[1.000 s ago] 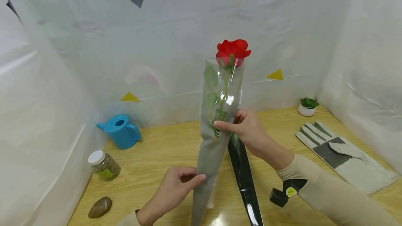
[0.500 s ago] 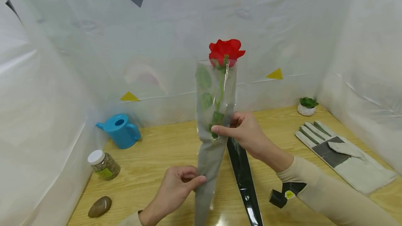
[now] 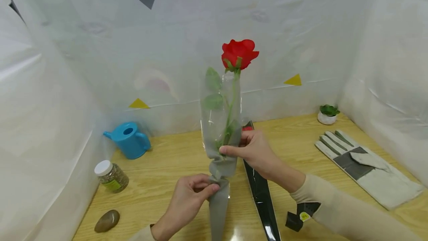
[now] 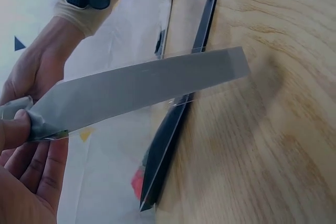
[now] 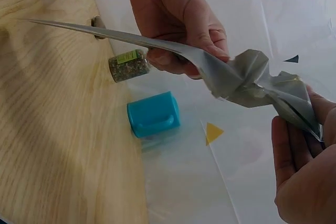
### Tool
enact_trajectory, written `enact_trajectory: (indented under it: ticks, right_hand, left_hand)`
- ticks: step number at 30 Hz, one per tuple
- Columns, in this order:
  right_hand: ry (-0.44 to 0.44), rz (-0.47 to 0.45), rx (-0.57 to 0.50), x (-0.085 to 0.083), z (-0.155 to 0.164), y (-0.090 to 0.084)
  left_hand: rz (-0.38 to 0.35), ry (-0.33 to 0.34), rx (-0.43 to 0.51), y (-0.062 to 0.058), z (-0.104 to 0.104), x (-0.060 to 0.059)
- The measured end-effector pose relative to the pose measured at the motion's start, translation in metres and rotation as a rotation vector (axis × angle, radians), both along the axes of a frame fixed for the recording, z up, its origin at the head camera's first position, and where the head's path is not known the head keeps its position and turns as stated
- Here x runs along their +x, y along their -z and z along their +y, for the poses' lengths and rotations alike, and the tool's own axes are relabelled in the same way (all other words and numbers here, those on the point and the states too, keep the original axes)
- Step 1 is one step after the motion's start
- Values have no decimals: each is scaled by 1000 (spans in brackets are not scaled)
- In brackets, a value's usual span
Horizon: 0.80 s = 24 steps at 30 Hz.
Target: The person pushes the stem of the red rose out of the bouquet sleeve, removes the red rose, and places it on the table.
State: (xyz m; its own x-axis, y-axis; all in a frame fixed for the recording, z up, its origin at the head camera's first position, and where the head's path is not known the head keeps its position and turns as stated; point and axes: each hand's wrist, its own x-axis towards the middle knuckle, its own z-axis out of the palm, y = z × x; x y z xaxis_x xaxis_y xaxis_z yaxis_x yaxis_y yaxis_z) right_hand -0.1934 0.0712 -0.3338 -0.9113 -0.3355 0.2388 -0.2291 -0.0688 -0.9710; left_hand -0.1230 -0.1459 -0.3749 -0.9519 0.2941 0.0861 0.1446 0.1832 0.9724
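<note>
The red rose [image 3: 239, 54] is held up almost upright over the near middle of the counter [image 3: 177, 159], its stem and leaves inside a clear-and-grey sleeve [image 3: 222, 167] and its bloom above the rim. The fingers of the right hand [image 3: 255, 151] pinch sleeve and stem together near the lower leaves; those of the left hand [image 3: 192, 200] pinch the grey film nearer the person, and between them it is buckled and creased. It should handle as very light: thin, slick film that crumples readily, a springier stem, petals easily bent. The surest hold is probably the stem, gripped through the film below the leaves, sparing the bloom. Just right of it lies a black sleeve [image 3: 262, 196], a bit of red at its far end. To the left, a white-lidded jar [image 3: 111, 176] holds small mottled bits; beyond it, the blue watering can [image 3: 130, 140] has an open top, its inside too dark to read. Far right, a white pot [image 3: 327, 118] holds a green plant.
</note>
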Motion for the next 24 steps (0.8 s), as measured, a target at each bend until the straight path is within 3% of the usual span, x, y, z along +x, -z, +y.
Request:
enact_trajectory:
  ticks: [8, 16, 24]
  right_hand:
    - [-42, -51, 0, 4, -4, 4]
    - [-87, 14, 26, 1, 1, -2]
    - [-37, -32, 5, -3, 5, -13]
  left_hand:
    - [1, 2, 12, 2, 3, -1]
    - [19, 42, -11, 4, -1, 0]
    - [59, 93, -37, 7, -4, 5]
